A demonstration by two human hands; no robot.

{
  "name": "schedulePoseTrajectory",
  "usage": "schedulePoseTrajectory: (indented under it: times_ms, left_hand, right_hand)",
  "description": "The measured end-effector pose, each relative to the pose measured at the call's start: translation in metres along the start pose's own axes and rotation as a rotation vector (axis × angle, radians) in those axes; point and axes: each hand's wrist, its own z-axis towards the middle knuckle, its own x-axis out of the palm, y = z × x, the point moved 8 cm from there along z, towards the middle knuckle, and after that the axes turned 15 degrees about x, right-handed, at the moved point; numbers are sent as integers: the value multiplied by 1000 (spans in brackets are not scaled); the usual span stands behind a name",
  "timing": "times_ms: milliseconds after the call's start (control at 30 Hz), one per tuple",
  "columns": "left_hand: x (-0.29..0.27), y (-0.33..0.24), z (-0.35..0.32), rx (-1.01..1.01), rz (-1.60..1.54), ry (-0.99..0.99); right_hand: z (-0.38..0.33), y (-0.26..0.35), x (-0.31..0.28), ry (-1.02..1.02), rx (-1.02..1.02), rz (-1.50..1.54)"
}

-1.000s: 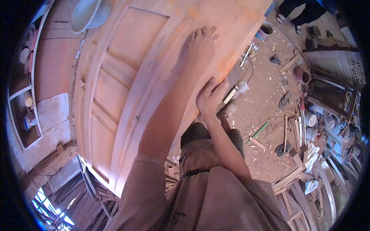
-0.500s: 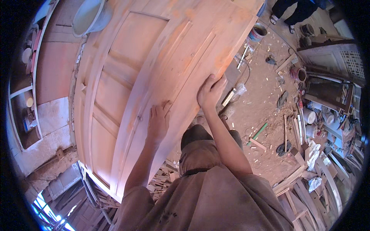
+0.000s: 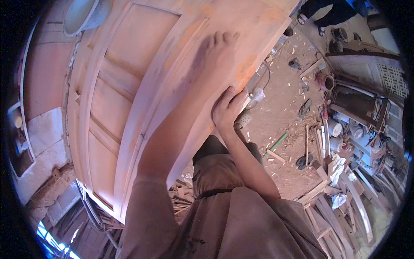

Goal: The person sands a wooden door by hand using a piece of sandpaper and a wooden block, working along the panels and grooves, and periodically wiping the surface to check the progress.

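A large panelled wooden door (image 3: 142, 28) with raised mouldings lies in front of me, pale and orange-brown. Reaching far across its flat board, my left hand (image 3: 217, 49) presses on the surface near a long groove. Its fingers look bent, and anything beneath them is hidden. My right hand (image 3: 227, 110) is closed on the door's near right edge, thumb on top, the other fingers partly hidden at the edge.
A pale basin (image 3: 84, 17) stands beyond the door at upper left. Wood scraps, a green stick (image 3: 277, 143) and a paint tin (image 3: 324, 81) lie on the dirt floor to the right. Timber offcuts (image 3: 345, 211) fill the lower right. Another person's legs (image 3: 325, 15) show at upper right.
My left hand has slid forward and right along the board, the arm now stretched out. My right hand stays on the door's edge. The whole view has shifted slightly.
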Motion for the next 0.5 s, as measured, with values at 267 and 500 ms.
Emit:
schedulePoseTrajectory:
  times_ms: [267, 500]
  left_hand:
    - [12, 9, -7, -54, 79, 18]
    - [-25, -3, -166, -159, -131, 219]
  right_hand:
    - [6, 3, 4, 16, -9, -2]
    - [6, 1, -1, 30, 28, 36]
